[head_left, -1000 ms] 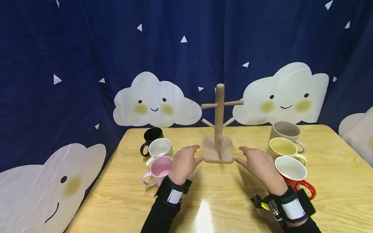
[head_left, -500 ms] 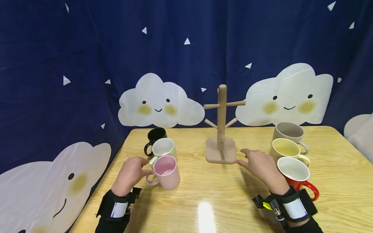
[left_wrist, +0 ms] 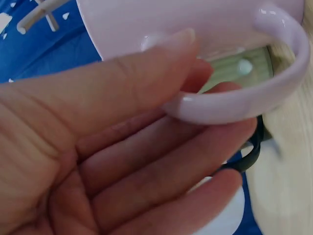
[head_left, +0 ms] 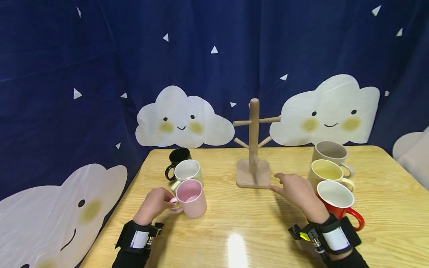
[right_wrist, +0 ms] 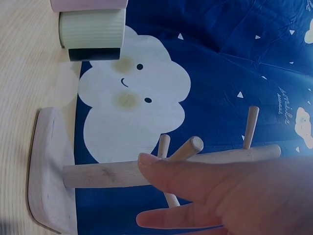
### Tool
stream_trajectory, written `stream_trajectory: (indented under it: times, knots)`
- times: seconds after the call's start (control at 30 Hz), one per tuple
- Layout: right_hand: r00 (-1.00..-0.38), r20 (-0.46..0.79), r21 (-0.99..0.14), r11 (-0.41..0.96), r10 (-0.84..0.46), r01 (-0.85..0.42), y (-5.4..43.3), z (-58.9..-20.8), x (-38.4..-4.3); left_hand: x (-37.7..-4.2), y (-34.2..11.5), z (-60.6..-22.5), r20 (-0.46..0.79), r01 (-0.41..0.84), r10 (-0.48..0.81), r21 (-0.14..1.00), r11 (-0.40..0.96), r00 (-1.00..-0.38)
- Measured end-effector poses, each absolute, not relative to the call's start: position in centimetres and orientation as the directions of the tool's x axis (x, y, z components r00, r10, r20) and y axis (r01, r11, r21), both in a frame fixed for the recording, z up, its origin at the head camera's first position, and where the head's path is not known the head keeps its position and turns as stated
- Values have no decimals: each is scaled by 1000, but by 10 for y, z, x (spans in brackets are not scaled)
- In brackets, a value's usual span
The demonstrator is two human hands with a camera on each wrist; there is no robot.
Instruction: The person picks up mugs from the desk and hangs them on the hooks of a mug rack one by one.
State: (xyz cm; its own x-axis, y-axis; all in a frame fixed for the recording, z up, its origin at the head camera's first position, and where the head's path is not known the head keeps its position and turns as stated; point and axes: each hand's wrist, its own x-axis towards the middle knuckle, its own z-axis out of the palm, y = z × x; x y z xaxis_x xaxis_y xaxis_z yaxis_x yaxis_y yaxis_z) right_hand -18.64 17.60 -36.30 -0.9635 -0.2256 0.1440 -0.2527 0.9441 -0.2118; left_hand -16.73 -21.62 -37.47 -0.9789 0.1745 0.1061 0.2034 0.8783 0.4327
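My left hand (head_left: 155,203) pinches the handle (left_wrist: 220,105) of a pink mug (head_left: 197,204) between thumb and fingers. In the left wrist view the thumb lies along the mug's side and fingertips reach through the handle's loop. The mug stands upright on the table, front of the left row. My right hand (head_left: 299,195) holds nothing; its thumb and fingers are spread at the right front corner of the wooden mug tree (head_left: 253,134). The tree's pegs carry no mugs. In the right wrist view its post (right_wrist: 105,175) shows behind the thumb.
Behind the pink mug stand a pale green-white mug (head_left: 187,171) and a black mug (head_left: 179,154). At the right, a red mug (head_left: 335,208) with white inside, a yellow mug (head_left: 323,175) and a grey-beige mug (head_left: 330,152) form another row beside my right forearm. A blue curtain (head_left: 214,74) hangs behind the table.
My left hand has moved left from the mug tree's base to the pink mug's handle, and its fingers have closed on it. The right hand has stayed beside the base.
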Motion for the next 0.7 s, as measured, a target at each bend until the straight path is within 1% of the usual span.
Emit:
stream_trajectory:
  times: [0.17,0.27,0.47,0.57,0.7]
  knots:
    - [-967,130,-217,945,-220,-245,176,-363,-187,-165,-219,-376,130,251,215,474,844,-968]
    - [-970,122,-221,947,-212,-234,177,-363,-187,-167,-215,-372,130,250,214,515,820,-968]
    - [-977,91,-230,951,-191,-207,182,-360,-188,-179,-196,-354,81,239,241,608,757,-967]
    - [-977,101,-232,951,-186,-205,184,-360,-189,-185,-187,-346,84,239,246,657,715,-966]
    - [-976,110,-229,951,-188,-209,186,-360,-190,-191,-173,-340,110,254,247,679,689,-963]
